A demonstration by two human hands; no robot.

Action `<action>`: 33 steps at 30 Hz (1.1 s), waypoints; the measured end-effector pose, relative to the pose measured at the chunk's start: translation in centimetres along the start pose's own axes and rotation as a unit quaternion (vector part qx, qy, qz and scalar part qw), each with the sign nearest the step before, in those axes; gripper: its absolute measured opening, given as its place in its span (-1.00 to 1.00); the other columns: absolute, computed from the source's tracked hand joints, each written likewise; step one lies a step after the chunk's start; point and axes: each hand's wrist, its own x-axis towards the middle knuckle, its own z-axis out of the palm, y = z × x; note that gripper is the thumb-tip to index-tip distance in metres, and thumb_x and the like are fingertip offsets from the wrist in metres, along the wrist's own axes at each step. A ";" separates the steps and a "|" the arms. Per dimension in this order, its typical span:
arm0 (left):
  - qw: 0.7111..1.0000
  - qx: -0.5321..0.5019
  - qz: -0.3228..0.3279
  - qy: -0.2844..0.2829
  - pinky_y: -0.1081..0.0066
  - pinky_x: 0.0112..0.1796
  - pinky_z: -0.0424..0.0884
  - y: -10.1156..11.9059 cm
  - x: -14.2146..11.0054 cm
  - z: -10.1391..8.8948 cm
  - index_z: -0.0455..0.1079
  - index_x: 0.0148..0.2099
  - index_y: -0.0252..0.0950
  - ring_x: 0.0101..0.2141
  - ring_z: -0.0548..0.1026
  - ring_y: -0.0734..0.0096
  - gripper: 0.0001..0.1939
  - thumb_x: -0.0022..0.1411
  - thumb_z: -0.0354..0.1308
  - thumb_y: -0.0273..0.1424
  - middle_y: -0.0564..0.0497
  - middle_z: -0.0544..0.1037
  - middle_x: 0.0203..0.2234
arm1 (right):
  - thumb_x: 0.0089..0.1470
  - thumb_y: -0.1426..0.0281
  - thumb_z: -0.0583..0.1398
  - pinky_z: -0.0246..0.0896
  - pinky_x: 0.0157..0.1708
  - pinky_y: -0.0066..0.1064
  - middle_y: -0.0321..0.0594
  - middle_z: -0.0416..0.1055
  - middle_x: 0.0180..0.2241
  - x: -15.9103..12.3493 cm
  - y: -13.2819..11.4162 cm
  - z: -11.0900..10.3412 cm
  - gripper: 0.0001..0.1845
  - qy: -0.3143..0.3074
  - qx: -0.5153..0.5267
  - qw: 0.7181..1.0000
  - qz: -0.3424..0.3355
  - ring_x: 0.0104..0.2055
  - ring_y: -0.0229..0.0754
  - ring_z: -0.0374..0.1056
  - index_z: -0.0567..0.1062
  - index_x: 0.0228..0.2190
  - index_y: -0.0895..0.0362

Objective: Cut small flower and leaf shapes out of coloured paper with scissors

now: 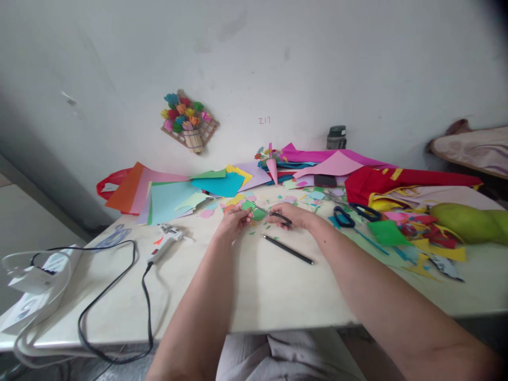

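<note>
Over the middle of the table, my left hand pinches a small piece of green paper. My right hand is closed round the dark handles of small scissors, whose blades point left towards the paper. Just nearer to me lies a black pen, apart from both hands. Small coloured paper scraps are scattered behind and around my hands. My fingers partly cover the green paper, so its full outline is hidden.
Coloured paper sheets lie back left, near a white glue gun with a black cord. A power strip sits at the left edge. To the right are larger scissors, a red cloth and a green paper square.
</note>
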 end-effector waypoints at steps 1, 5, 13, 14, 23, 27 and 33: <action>1.000 0.001 0.001 -0.001 0.55 -0.56 0.32 0.0 -0.1 0.0 0.33 -0.52 -0.41 -0.63 0.32 0.60 -0.80 -0.06 0.34 -0.50 0.02 0.42 -0.63 | -0.11 0.25 0.31 -0.10 -0.74 -0.54 -0.45 0.15 -0.74 -0.1 -0.1 0.0 -0.70 0.002 0.000 1.000 0.006 -0.73 -0.42 0.03 0.34 -0.56 0.16; 1.000 0.005 0.000 -0.005 0.55 -0.56 0.32 0.2 -0.1 0.1 0.34 -0.51 -0.41 -0.63 0.32 0.59 -0.80 -0.08 0.35 -0.49 0.02 0.42 -0.64 | -0.11 0.25 0.32 -0.10 -0.74 -0.54 -0.45 0.14 -0.74 -0.2 -0.3 0.1 -0.69 0.002 0.008 1.000 0.013 -0.73 -0.42 0.03 0.33 -0.57 0.16; 1.000 0.015 -0.003 -0.013 0.53 -0.56 0.31 0.2 -0.2 0.1 0.34 -0.51 -0.40 -0.64 0.32 0.60 -0.80 -0.04 0.33 -0.50 0.02 0.43 -0.63 | -0.11 0.21 0.30 -0.09 -0.73 -0.53 -0.44 0.16 -0.71 0.6 1.2 -0.2 -0.68 -0.009 0.000 1.000 -0.012 -0.72 -0.41 0.06 0.33 -0.55 0.15; 1.000 0.017 -0.003 -0.014 0.53 -0.56 0.31 0.2 -0.2 0.1 0.34 -0.51 -0.40 -0.64 0.32 0.60 -0.80 -0.04 0.33 -0.50 0.02 0.43 -0.63 | -0.11 0.20 0.29 -0.08 -0.73 -0.53 -0.44 0.16 -0.71 0.7 1.3 -0.3 -0.68 -0.011 0.000 1.000 -0.016 -0.72 -0.41 0.06 0.33 -0.55 0.15; 0.999 0.026 -0.002 -0.019 0.51 -0.54 0.31 0.3 -0.2 0.1 0.34 -0.51 -0.40 -0.63 0.32 0.59 -0.83 -0.03 0.31 -0.50 0.02 0.43 -0.62 | -0.12 0.20 0.28 -0.06 -0.72 -0.53 -0.45 0.16 -0.70 1.1 2.0 -0.6 -0.69 -0.020 0.002 0.999 -0.033 -0.71 -0.41 0.08 0.33 -0.55 0.15; 0.999 0.027 -0.003 -0.020 0.52 -0.54 0.31 0.3 -0.3 0.2 0.33 -0.52 -0.39 -0.64 0.31 0.60 -0.80 -0.04 0.33 -0.49 0.03 0.42 -0.63 | -0.10 0.18 0.27 -0.06 -0.71 -0.53 -0.46 0.15 -0.71 1.1 2.1 -0.7 -0.67 -0.029 0.004 0.999 -0.041 -0.70 -0.41 0.08 0.32 -0.56 0.15; 0.999 0.023 0.001 -0.023 0.54 -0.56 0.30 0.2 -0.2 0.1 0.36 -0.50 -0.41 -0.64 0.31 0.61 -0.80 -0.07 0.35 -0.46 0.03 0.42 -0.63 | -0.09 0.15 0.24 -0.07 -0.69 -0.51 -0.46 0.14 -0.71 1.1 2.1 -0.8 -0.66 -0.036 0.014 0.998 -0.052 -0.70 -0.41 0.07 0.31 -0.57 0.15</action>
